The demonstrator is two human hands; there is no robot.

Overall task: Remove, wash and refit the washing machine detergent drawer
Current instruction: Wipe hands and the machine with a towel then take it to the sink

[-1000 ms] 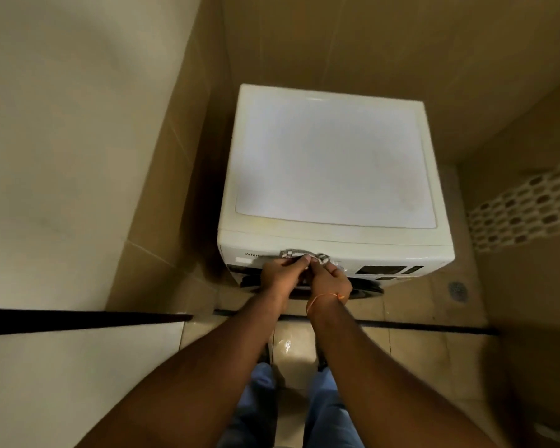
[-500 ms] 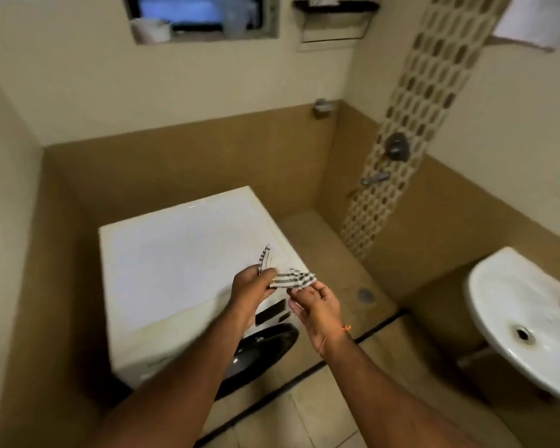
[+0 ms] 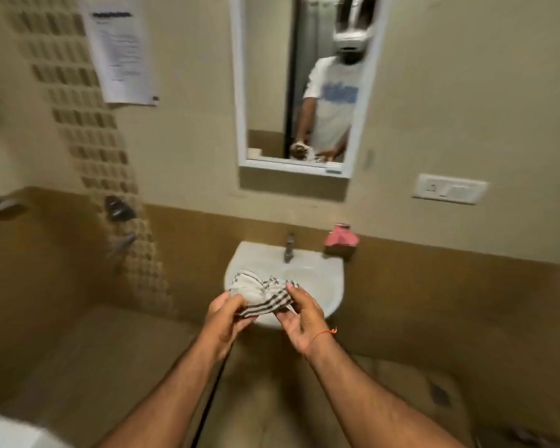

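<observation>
A crumpled white cloth with dark stripes [image 3: 261,292] hangs between my two hands, in front of the white wall basin [image 3: 324,286]. My left hand [image 3: 225,315] pinches its left end and my right hand [image 3: 299,315] pinches its right end. A small corner of the white washing machine [image 3: 10,431] shows at the bottom left. No detergent drawer is in view.
A metal tap [image 3: 289,247] stands at the back of the basin, with a pink object [image 3: 341,236] on a holder to its right. A mirror [image 3: 304,82] hangs above, a socket plate [image 3: 450,189] at right, shower fittings [image 3: 120,221] at left.
The view has swung from the washing machine to the basin. Both hands lifted the striped cloth off the machine's front and now hold it before the basin.
</observation>
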